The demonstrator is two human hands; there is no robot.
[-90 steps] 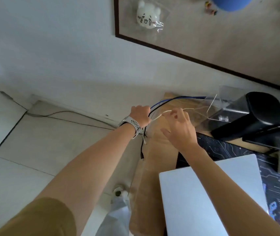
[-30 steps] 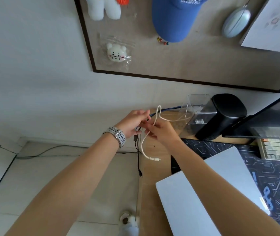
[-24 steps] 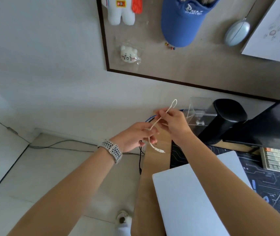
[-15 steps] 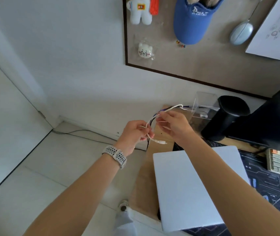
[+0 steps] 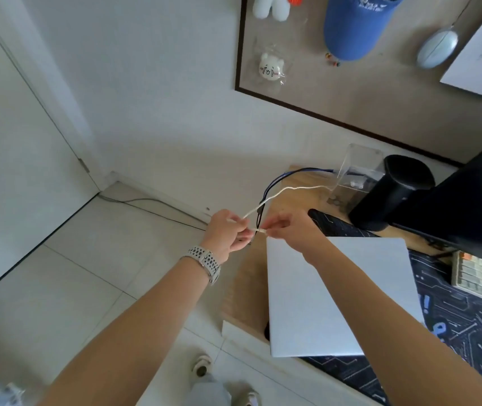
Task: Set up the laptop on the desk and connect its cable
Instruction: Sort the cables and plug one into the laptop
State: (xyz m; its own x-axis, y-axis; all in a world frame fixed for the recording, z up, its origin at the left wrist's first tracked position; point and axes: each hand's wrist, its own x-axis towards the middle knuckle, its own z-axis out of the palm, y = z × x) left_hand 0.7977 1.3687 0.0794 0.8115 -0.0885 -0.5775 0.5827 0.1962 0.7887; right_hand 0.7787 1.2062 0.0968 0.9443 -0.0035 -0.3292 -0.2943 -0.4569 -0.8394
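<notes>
Cable: the white cable [image 5: 289, 191] is the one in play, running from the clear plastic stand [image 5: 357, 168] at the back of the desk, across the corner and down into both hands just off the desk's left edge.
Plug end: pinched at the right fingertips, a small pale connector [image 5: 260, 230] is just showing between the two hands.
Right hand: the right hand [image 5: 291, 230] has thumb and forefinger closed on that plug end, the other fingers curled in.
Left hand: the left hand [image 5: 228, 230], watch at the wrist, is clenched around the cable a little further back, feeding the slack.
Laptop: the white laptop [image 5: 330, 297] lies on the desk, lid shut, partly on the dark desk mat [image 5: 468, 323], right beside the hands.
Other leads: blue and black cables [image 5: 274, 186] hang over the same desk corner, close to the white one, so tangling is possible.
Desk: wooden desk [image 5: 245, 294], with a black cylinder [image 5: 392, 194], monitor and keyboard off to the right.
Step in hand: by my read, the laptop is placed and the plug is being sorted out; not yet connected.
Next move: the plug must be turned the right way and carried to a port on the laptop's edge. I can't see any port from here, so it must be found first.
</notes>
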